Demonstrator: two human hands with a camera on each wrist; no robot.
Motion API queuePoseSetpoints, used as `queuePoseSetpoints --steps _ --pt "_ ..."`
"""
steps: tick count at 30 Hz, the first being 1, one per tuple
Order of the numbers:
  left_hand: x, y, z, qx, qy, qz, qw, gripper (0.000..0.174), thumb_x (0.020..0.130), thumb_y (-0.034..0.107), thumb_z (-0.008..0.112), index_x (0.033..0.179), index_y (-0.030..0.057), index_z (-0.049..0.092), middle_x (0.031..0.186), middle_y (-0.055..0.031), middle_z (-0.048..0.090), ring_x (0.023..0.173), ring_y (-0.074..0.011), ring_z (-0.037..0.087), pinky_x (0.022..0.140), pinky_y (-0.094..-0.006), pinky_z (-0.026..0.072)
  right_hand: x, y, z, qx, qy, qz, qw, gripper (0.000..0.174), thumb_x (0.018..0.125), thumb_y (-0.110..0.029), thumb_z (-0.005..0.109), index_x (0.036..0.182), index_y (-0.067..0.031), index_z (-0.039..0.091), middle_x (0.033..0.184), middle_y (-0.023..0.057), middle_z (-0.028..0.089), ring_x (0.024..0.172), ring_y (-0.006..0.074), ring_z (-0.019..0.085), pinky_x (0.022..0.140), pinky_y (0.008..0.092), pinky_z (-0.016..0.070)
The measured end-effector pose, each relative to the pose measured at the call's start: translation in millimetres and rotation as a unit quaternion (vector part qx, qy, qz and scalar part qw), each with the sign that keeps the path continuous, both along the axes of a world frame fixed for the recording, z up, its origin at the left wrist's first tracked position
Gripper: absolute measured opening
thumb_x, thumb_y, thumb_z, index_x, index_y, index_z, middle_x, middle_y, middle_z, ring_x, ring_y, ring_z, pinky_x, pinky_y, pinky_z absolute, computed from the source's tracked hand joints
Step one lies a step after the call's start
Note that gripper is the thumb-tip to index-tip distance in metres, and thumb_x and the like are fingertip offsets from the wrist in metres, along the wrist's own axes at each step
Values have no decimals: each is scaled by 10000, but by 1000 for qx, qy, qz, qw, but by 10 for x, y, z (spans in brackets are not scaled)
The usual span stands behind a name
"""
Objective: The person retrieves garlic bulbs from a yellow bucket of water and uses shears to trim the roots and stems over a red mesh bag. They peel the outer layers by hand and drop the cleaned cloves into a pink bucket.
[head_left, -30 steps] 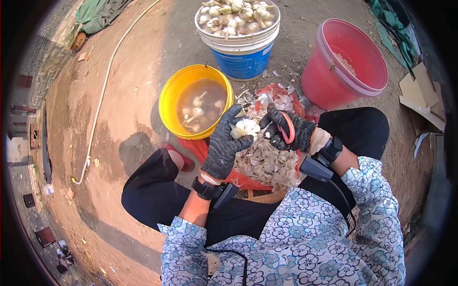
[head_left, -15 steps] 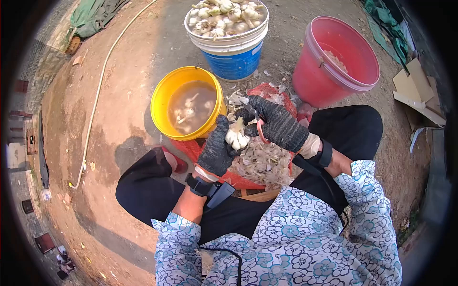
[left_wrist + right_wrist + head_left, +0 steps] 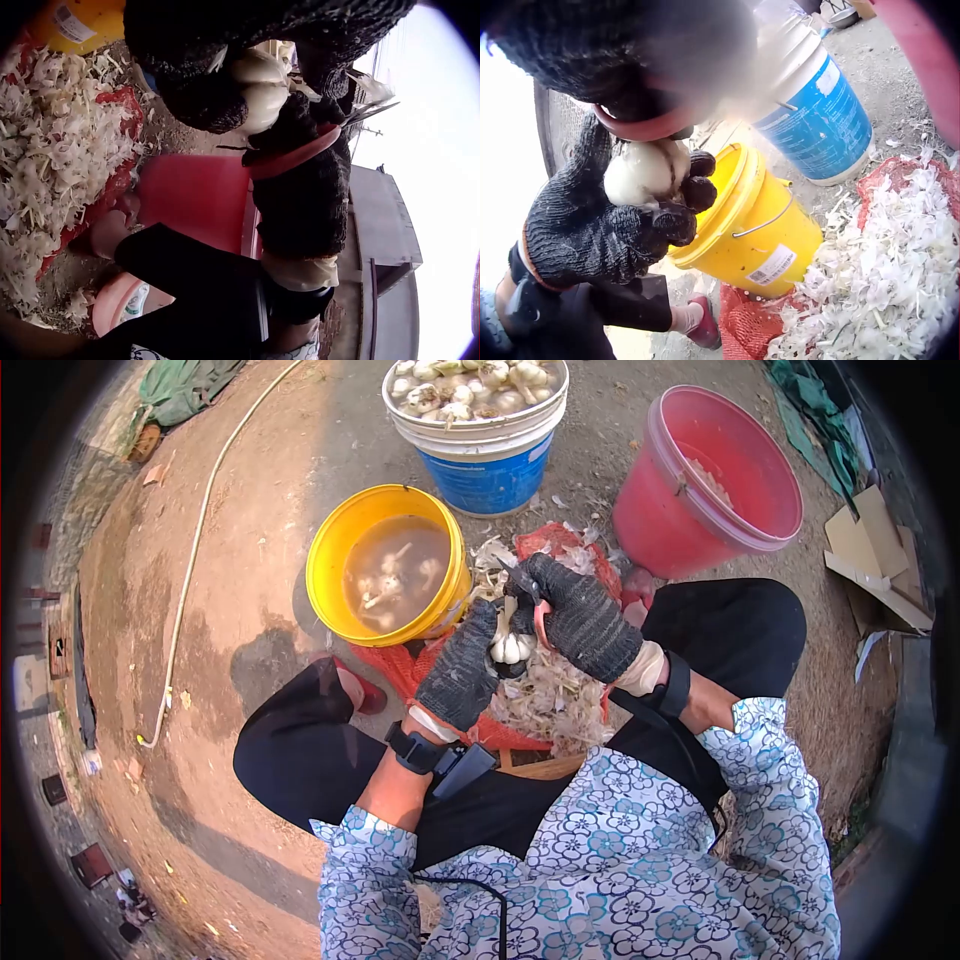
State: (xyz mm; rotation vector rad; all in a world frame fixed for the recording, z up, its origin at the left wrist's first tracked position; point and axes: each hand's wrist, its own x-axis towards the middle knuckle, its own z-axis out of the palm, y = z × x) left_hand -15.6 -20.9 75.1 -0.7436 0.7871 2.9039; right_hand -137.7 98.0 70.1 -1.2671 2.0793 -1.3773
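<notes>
My gloved left hand (image 3: 460,675) grips a white garlic bulb (image 3: 512,648), its stem pointing up and away from me. The right hand (image 3: 590,615), in a matching dark knit glove, holds scissors by their pink handle (image 3: 541,625), close beside the stem. In the left wrist view the metal blades (image 3: 369,112) stick out past the right fingers, near a papery stem end. The right wrist view shows left fingers curled round the peeled-looking bulb (image 3: 641,174). Below both hands lies a heap of garlic skins (image 3: 550,705) on red mesh (image 3: 400,668).
A yellow bucket (image 3: 318,585) with garlic in cloudy water stands left of the hands. Behind it is a blue-and-white bucket (image 3: 485,470) heaped with bulbs. To the right are a pink bucket (image 3: 650,510) with pale pieces inside and a cardboard box (image 3: 880,550). A hose (image 3: 195,560) runs along the left ground.
The bulb has been turned so its stem points away from me. My right hand has turned over, bringing the scissors from lying across the fingers to beside the stem.
</notes>
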Motion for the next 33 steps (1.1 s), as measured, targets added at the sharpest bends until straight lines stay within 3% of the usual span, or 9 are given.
queuePoseSetpoints --steps 2,9,14,16,20,22,24,28,33 --pt "-13 18 68 -356 17 -82 931 269 890 227 498 1082 40 510 904 3 526 765 -78 506 667 -220 449 -33 -11 -15 34 -13 4 999 364 768 87 394 1104 -1 503 992 83 542 875 159 520 764 238 433" --pt "18 -51 -20 -536 20 -60 842 399 762 82 625 1127 -7 493 966 -26 549 850 -115 517 728 -245 440 -102 -67 -596 -129 -402 -37 906 208 750 -41 523 949 12 551 769 86 597 677 212 578 633 290 488" --pt "-1 -67 12 -386 31 -52 921 429 750 73 644 1140 -8 486 990 -33 556 865 -119 526 759 -252 445 -174 12 -333 -128 -489 -43 862 198 908 -58 346 1070 -21 454 954 43 518 881 136 532 796 295 468" --pt "16 -121 -38 -301 20 -63 951 443 746 72 651 1147 -8 480 1004 -37 555 888 -119 525 779 -257 445 -249 -73 -397 -227 -615 -81 751 140 779 -118 573 791 3 644 717 51 621 635 133 599 586 213 513" --pt "7 -80 -9 -349 29 -69 934 455 725 48 660 1139 -5 481 1002 -42 556 916 -119 518 812 -259 437 -392 32 -567 -32 -220 -100 970 56 838 -70 524 879 -42 499 790 45 546 727 136 561 695 284 500" --pt "-2 -54 41 -430 33 -53 900 453 705 37 671 1119 -4 491 968 -44 564 901 -123 522 813 -258 434 -470 188 -446 -51 -384 -15 922 52 836 -51 519 881 -42 495 767 64 547 699 148 570 653 299 514" --pt "-23 -72 56 -471 38 -45 880 455 700 31 674 1115 -2 491 978 -48 559 909 -130 521 821 -267 434 -344 198 -77 -241 -680 -98 685 149 810 -75 575 928 -30 497 789 70 554 692 145 571 639 276 512" --pt "4 -104 -75 -437 16 -49 898 500 714 28 657 1178 14 469 1077 -39 540 974 -117 505 834 -254 431 -312 139 -192 -10 -305 -93 948 362 760 -131 661 1063 -31 488 929 62 553 825 142 547 747 283 476" --pt "-30 -61 -218 -481 41 -56 874 573 633 -19 691 1164 20 479 1086 -35 531 992 -133 500 872 -267 413 103 29 28 -23 -206 -20 978 229 724 -93 602 941 -35 560 816 69 574 761 136 533 693 289 436"
